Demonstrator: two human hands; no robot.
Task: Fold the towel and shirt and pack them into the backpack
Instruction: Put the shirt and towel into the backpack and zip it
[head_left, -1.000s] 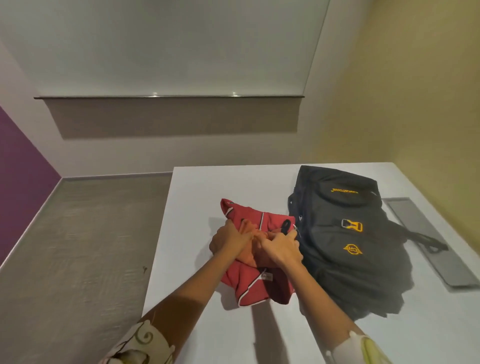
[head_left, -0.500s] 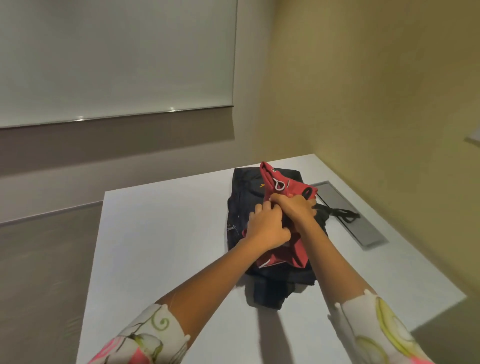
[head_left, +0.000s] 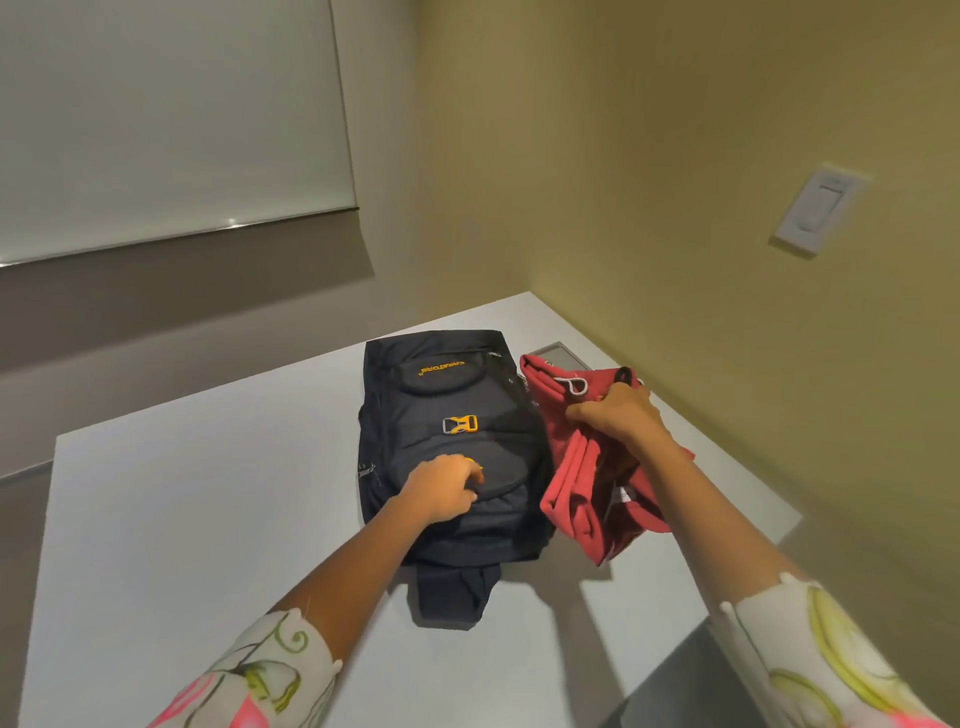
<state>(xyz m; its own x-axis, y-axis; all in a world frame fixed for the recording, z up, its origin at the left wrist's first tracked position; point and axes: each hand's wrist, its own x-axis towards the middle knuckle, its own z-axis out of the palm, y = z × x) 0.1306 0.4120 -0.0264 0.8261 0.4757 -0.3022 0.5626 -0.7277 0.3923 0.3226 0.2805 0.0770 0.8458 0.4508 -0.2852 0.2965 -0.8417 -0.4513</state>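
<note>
On the bench (head_left: 208, 493), the right hand (head_left: 618, 415) clutched the shirt (head_left: 571, 488) beside the backpack (head_left: 447, 395). The left hand (head_left: 447, 488) gripped the backpack's front, and a grey panel (head_left: 556, 356) lay behind.

the backpack (head_left: 410, 415) lies flat on the table (head_left: 182, 519), toward its far right corner, with a strap (head_left: 452, 592) trailing off its near end. the left hand (head_left: 441, 488) sits on the backpack's near half, fingers curled at its front pocket. just right of the backpack, the shirt (head_left: 576, 483) hangs from the right hand (head_left: 618, 415), which grips its top. a flat panel (head_left: 558, 356) lies behind the shirt. a wall switch (head_left: 815, 213) sits higher on the right wall.
</note>
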